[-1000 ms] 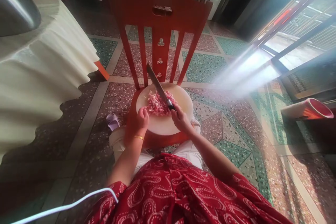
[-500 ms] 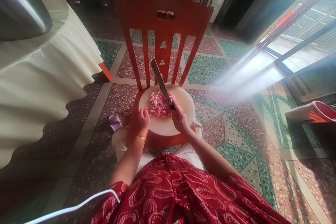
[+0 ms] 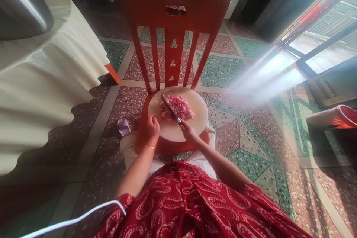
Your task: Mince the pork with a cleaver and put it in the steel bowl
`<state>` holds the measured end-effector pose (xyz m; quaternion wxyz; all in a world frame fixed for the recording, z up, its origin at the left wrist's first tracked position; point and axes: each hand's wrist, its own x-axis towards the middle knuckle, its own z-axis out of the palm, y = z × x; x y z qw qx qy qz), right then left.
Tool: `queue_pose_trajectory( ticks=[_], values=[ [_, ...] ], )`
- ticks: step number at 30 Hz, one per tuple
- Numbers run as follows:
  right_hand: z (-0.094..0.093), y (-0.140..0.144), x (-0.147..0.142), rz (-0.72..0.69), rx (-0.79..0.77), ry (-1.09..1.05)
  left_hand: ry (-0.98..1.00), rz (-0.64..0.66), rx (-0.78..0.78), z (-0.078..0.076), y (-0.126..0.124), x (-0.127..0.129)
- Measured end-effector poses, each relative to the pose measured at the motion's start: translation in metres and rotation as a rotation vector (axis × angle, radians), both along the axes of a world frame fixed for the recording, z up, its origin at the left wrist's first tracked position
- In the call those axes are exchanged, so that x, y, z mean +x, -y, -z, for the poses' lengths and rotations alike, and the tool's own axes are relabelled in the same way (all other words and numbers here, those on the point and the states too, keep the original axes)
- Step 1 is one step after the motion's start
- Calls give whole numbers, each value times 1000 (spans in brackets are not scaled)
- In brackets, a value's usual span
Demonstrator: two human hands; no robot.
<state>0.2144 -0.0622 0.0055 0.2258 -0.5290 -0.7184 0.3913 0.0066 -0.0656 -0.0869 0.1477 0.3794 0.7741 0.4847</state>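
A heap of chopped pink meat (image 3: 181,107) lies on a round pale cutting board (image 3: 178,134), which rests on the seat of a red wooden chair (image 3: 143,141). My right hand (image 3: 190,132) grips the black handle of a kitchen knife (image 3: 170,108). The blade is down in the left part of the meat, pointing away and to the left. At the board's left rim is my left hand (image 3: 153,126), closed in a fist. Its curled fingers hide whatever may be inside. A gold bangle (image 3: 150,147) circles that wrist.
To the left, a table with a cream cloth (image 3: 55,81) carries a large metal pot (image 3: 25,11). The chair's back (image 3: 178,22) rises beyond the board. A purple slipper (image 3: 123,126) is on the floor, and a red-and-white container (image 3: 334,117) lies at the right.
The knife has come down from a raised, tilted position into the left part of the meat. My right hand has lowered with it. My left hand has barely moved.
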Motion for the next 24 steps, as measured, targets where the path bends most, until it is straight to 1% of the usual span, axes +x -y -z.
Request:
queue_pose_trajectory(
  ticks=[1, 3, 6, 7, 9, 12, 13, 15, 18, 20, 22, 24],
  values=[
    [2, 3, 2, 2, -36, 27, 14, 2, 6, 1, -1, 1],
    [-4, 8, 5, 10, -40, 30, 55, 21, 8, 3, -2, 2],
    [-24, 11, 4, 9, 59, -55, 97, 27, -1, 8, -2, 2],
    [-27, 12, 2, 3, 95, -82, 95, 20, -2, 9, -2, 2],
    [-24, 12, 0, -8, 111, -76, 76, 16, -2, 11, -2, 2],
    [-4, 13, 1, -34, -16, 73, 13, 20, -10, 7, -1, 1],
    [-1, 14, 3, -38, -53, 110, -6, 18, -17, 5, 0, 1],
    [-4, 14, 7, -35, -51, 106, -23, 21, -41, 1, 2, 0],
    [-25, 13, 9, -26, 70, -17, -21, 32, -78, -3, 5, -1],
    [-32, 12, 6, -29, 130, -77, -36, 37, -89, -6, 7, -2],
    [-25, 11, 4, -25, 113, -57, -50, 30, -96, -8, 9, -3],
    [-12, 12, 4, -14, 33, 12, -58, 17, -92, -12, 12, -4]
  ],
)
